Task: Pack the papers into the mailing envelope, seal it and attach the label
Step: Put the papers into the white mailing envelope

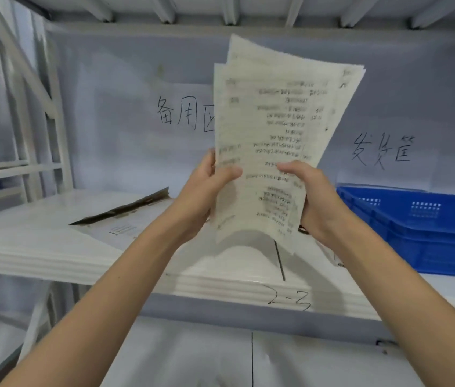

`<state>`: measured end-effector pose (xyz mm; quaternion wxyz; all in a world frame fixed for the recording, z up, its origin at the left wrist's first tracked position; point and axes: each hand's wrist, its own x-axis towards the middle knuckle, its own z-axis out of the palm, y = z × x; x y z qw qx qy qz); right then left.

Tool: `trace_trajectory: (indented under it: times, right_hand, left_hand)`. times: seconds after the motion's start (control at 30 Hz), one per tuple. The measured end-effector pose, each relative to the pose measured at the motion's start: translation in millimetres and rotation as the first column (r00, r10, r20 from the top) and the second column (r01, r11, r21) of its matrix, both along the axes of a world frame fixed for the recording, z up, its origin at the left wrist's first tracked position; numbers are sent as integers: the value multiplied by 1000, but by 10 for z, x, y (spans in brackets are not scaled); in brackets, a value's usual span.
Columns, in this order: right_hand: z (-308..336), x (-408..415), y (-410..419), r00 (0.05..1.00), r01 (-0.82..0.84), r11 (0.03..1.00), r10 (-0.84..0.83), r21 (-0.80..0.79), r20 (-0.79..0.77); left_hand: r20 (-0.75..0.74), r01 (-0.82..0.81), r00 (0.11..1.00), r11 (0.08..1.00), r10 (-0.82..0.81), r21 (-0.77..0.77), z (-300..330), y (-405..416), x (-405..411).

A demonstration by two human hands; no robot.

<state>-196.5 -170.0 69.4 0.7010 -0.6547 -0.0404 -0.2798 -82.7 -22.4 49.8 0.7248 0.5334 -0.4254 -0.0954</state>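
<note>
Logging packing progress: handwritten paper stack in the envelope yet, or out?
Out. Both hands hold the fanned handwritten paper stack upright above the white shelf.

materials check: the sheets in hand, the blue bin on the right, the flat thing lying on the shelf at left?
Sheets: thin matte paper, judging by the fanned, curling edges and the printed lines.
Blue bin: looks like moulded plastic, slightly glossy, with perforated vent grids in its wall.
Flat thing: probably a paper or card mailing envelope, white printed face with a dark flap edge; too blurred to tell which.
</note>
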Motion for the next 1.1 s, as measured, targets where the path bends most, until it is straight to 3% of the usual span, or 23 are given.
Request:
trace_trajectory:
  times: [0.23,0.4,0.57,0.7,0.87,0.93,1.0,1.03,1.1]
  right_hand:
    - [-507,269,-80,964,120,990,-133,-70,-229]
    - [-389,286,-98,975,146,984,-161,-104,-155]
    - [-603,269,-52,961,169,980,-186,-101,-203]
    - [-527,271,-97,969,202,975,-212,-92,-127]
    - [-693,264,-69,942,199,944,-258,-262,-214]
    - [-650,253,-137,929,232,918,-307,-323,-207]
    - [-565,242,-239,915,276,899,-354,-340,-194]
    - [-521,233,-282,910,299,902,-368,-313,-190]
    - [-468,214,-365,905,331,917,-375,-223,-201]
  left_hand:
    - [-174,86,983,984,-58,155,-560,-112,216]
    - [-155,19,988,989,4,149,-401,-175,183]
    - [-181,-41,979,962,93,271,-593,-216,152]
    - [-115,-78,988,973,105,217,-513,-173,166]
    - [-95,-36,993,938,73,344,-647,-118,155]
    - [75,-57,997,898,27,436,-595,7,251]
    - [198,-187,976,828,94,528,-553,129,432]
    - [310,-322,938,731,157,602,-575,170,576]
    - [641,-645,754,346,142,682,-660,259,769]
